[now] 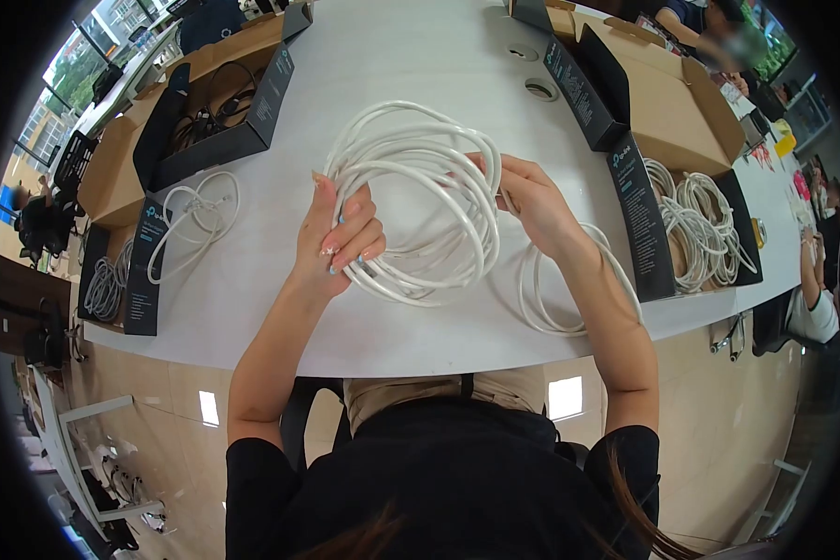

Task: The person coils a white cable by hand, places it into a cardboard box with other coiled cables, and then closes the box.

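Observation:
A large loose coil of white cable (420, 154) is held up over the white table between my two hands. My left hand (345, 229) wraps its fingers round the left side of the coil. At the coil's right side, the fingers of my right hand (527, 196) are closed on the cable, their tips partly hidden behind the loops. A free loop of the same white cable (541, 322) hangs below my right forearm and rests on the table near its front edge.
An open box (635, 219) of white cable coils stands right; a box (117, 280) with a grey cable stands left. Another box (219, 121) holds black cables. A small white cable (201, 233) lies on the table (420, 345). Other people sit at the far right.

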The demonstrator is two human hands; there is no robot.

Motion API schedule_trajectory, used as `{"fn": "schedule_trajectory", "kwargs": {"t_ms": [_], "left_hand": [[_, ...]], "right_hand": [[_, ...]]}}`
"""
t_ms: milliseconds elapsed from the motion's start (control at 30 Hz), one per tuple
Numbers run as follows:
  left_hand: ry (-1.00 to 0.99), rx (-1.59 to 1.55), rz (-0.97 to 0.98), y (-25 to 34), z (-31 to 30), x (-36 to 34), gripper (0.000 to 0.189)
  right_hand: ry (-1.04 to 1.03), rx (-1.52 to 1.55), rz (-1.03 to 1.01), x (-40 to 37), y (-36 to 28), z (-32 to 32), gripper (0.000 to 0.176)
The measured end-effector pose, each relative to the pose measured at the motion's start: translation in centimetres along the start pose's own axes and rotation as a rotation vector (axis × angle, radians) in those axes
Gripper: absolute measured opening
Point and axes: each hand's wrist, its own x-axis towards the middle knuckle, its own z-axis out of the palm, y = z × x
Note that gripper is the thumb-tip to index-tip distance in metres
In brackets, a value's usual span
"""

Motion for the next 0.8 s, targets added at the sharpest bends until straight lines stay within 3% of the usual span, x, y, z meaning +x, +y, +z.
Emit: {"fn": "schedule_trajectory", "kwargs": {"t_ms": [67,167,267,367,467,500,600,633,733,767,800], "left_hand": [[0.101,-0.014,0.021,-0.2,0.7,0.4,0.048],[0.281,0.079,0.104,-0.2,1.1,0.6,0.047],[0.351,0.233,0.152,-0.8,1.0,0.7,0.047],[0.306,0.338,0.203,-2.3,0.9,0.7,0.047],[0.197,0.401,0.195,-3.7,1.1,1.1,0.041],[0.086,0.398,0.139,-3.7,0.8,1.0,0.038],[0.002,0.634,-0.101,-3.1,1.1,0.9,0.042],[-0.15,0.721,-0.103,-2.7,0.9,0.7,0.058],[-0.288,0.352,0.049,-1.5,1.6,0.8,0.082],[-0.27,0.294,0.013,-1.0,1.7,0.7,0.096],[-0.275,0.343,-0.084,-0.6,1.2,0.6,0.094]], "right_hand": [[0.003,0.111,-0.046,-0.1,-0.4,0.5,0.039],[-0.177,0.264,-0.085,-0.2,-0.6,0.3,0.038],[-0.097,0.115,-0.205,-0.4,0.1,1.3,0.032],[0.035,0.088,-0.277,-0.9,0.0,3.3,0.029],[0.142,0.175,-0.16,-0.8,0.0,2.5,0.027],[0.152,0.131,-0.174,-0.8,-0.2,2.1,0.025],[0.16,-0.004,-0.194,-0.7,-1.4,0.7,0.021],[0.14,-0.047,-0.168,-1.0,-2.1,0.6,0.02],[0.042,-0.158,-0.08,-1.2,-2.1,0.3,0.019],[0.004,-0.191,-0.057,-1.2,-2.0,0.3,0.019],[-0.047,-0.282,-0.041,-1.3,-1.9,0.5,0.019]]}}
